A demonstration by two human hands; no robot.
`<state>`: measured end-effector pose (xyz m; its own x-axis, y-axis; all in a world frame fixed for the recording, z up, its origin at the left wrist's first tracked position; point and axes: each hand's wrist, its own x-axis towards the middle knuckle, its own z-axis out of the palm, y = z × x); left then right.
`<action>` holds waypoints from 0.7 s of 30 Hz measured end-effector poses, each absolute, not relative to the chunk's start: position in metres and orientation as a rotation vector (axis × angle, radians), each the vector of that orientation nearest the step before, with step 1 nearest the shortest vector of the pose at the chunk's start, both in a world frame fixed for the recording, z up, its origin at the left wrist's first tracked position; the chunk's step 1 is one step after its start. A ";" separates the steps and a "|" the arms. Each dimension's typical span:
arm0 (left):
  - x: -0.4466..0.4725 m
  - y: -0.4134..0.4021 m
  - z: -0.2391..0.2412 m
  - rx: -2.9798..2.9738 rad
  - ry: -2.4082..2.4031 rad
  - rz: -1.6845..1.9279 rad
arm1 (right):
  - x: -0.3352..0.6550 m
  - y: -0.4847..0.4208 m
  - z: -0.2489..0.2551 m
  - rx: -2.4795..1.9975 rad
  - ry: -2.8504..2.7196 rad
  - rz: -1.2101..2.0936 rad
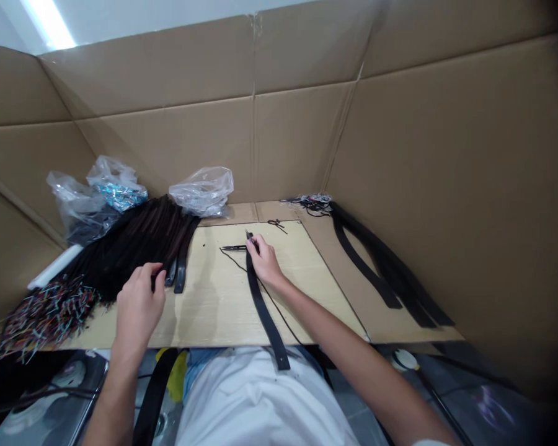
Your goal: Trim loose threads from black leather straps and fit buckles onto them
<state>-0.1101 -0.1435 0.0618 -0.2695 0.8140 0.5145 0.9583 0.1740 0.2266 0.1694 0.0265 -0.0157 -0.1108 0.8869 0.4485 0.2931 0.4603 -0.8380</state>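
My right hand (pixel 263 259) is closed at the far end of a black strap (pixel 263 308), which runs toward me over the board's edge onto my shirt. A small metal tip shows beside its fingers; what it belongs to is hidden. Just left of those fingers lies a thin black pointed tool (pixel 234 248). A dark cord (pixel 279 310) crosses under the strap from near the tool's tip. My left hand (pixel 141 300) hovers with thumb and forefinger apart, holding nothing visible. Beside it are the ends of black straps (pixel 180 275) from a large pile (pixel 134 248).
Coloured thread ends (pixel 51 316) fringe the pile at left. Clear plastic bags (pixel 202 191) stand behind it. Several black straps (pixel 376 266) with loose threads (pixel 311 202) lie at right. Cardboard walls (pixel 297 136) enclose the pale board (pixel 209 310). A bit of dark cord (pixel 277 225) lies near its back edge.
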 end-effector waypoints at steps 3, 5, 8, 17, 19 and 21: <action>-0.105 -0.130 0.056 -1.693 -2.210 -0.676 | 0.169 0.025 -0.015 -1.033 -1.673 0.704; -0.103 -0.116 0.053 -1.629 -2.275 -0.630 | 0.168 0.024 -0.015 -1.029 -1.689 0.716; -0.100 -0.090 0.053 -1.576 -2.377 -0.562 | 0.167 0.021 -0.015 -1.014 -1.719 0.749; -0.072 -0.013 0.065 -1.699 -2.448 -0.340 | 0.166 0.017 -0.018 -0.974 -1.808 0.769; -0.067 -0.009 0.062 -1.741 -2.397 -0.296 | 0.166 0.017 -0.018 -0.976 -1.811 0.760; -0.063 -0.008 0.057 -1.775 -2.368 -0.284 | 0.165 0.017 -0.018 -0.976 -1.818 0.754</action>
<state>-0.0628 -0.0077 0.0570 -0.2781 0.9282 0.2471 0.9603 0.2742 0.0508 0.1651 0.0169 -0.0179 -0.2726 0.8612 0.4290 0.3047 0.5002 -0.8105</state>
